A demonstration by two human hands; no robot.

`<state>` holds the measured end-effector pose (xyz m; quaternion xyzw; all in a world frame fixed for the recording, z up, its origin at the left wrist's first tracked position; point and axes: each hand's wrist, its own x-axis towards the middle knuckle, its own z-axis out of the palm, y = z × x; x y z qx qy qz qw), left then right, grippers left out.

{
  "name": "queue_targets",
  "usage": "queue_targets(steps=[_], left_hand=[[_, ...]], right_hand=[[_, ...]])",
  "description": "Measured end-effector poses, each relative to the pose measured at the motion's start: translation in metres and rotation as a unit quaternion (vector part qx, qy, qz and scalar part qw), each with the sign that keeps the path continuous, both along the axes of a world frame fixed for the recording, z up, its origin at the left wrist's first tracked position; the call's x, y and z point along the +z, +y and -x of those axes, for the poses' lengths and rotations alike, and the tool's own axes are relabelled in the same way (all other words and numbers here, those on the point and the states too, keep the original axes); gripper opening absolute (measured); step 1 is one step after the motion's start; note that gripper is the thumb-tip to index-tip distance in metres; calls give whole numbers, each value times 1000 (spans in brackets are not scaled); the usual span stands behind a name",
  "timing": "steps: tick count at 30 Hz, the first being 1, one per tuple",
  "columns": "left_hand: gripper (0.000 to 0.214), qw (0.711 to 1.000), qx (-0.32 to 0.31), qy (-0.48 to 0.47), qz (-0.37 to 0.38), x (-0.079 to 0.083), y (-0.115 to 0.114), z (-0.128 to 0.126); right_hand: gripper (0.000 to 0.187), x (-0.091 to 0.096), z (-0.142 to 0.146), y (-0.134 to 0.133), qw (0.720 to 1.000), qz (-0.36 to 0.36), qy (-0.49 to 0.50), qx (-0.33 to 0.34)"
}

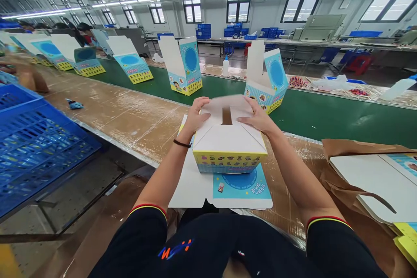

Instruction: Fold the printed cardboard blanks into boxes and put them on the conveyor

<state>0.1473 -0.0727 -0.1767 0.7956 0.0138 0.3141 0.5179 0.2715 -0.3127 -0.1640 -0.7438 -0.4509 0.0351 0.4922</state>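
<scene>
My left hand (195,117) and my right hand (257,115) rest on the white top flaps of a folded cardboard box (228,156), fingers spread. The raised flaps are blurred, with a narrow brown gap (227,115) between them. The box has a yellow band of cartoon prints along its front. It sits on its own unfolded white panel with a blue printed circle (243,186), which lies on the brown-papered bench (130,126). A dark band circles my left wrist.
Several open printed boxes stand on a green conveyor belt (312,115) beyond the bench. A blue plastic crate (39,147) stands at the left. Flat carton blanks (374,182) lie on brown paper at the right. Co-workers (84,34) sit far off to the left.
</scene>
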Motion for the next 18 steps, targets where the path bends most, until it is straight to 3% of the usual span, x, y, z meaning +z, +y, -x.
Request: queue_targets(steps=[2,3,7,10,13,16,18], left_hand=[[28,1000,0,-2,-31,3,-4,5],[22,999,-8,12,-44,5,-7,8],[25,986,-46,104,-120,16,-11,12],[79,951,-48,194,-236,26,-14,10],[102,896,-28,268,-354,33,-21,8],[107,867,-2,283,-409,36,-28,8],[98,877,-11,272,-396,35,-30,8]], right_hand=[[38,0,3,-1,999,-18,-42,10],[29,-1,4,-3,999,-21,-40,17],[35,4,3,-5,999,43,-27,8],[79,14,5,0,978,188,-90,-12],[91,22,10,8,940,299,-159,-35],[92,22,12,13,928,317,-188,-50],[88,17,8,12,947,275,-164,-38]])
